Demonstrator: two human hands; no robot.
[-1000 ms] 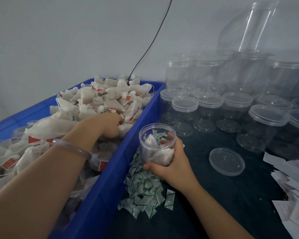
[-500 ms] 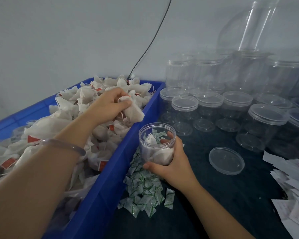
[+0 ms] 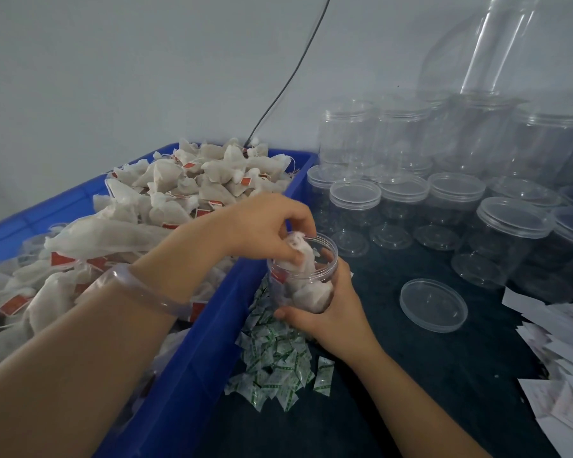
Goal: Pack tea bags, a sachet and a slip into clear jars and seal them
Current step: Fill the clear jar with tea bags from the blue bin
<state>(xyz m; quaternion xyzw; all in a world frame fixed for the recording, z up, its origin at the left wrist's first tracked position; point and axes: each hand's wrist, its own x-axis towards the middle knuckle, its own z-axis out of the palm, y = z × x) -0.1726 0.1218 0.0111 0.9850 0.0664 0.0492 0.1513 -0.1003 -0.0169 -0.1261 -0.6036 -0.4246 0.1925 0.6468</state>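
- Left of the left hand (image 3: 265, 226) I see a blue crate (image 3: 192, 375) heaped with tea bags (image 3: 186, 186); its near wall runs between the two forearms.
- Under the right hand (image 3: 331, 312), green-printed sachets (image 3: 275, 365) lie piled on the dark table (image 3: 411, 391), against the crate wall.
- Right of the right hand a loose lid (image 3: 433, 305) lies flat. Beyond it stand lidded jars (image 3: 510, 239), with taller jars (image 3: 348, 133) behind them.
- A black cable (image 3: 288, 77) climbs the wall beyond the left hand.
- Far right of the right hand, paper slips (image 3: 559, 342) are cut off by the frame edge; I cannot read their print.
- The left fingers cover part of the open jar (image 3: 311, 282), so I cannot count the bags inside, nor tell whether it rests on the table.
- The left hand reaches over the crate wall and pinches a tea bag (image 3: 298, 256) at the jar's mouth; a clear bangle (image 3: 139, 292) circles its wrist.
- The right hand is wrapped round the open jar, just beside the crate wall.
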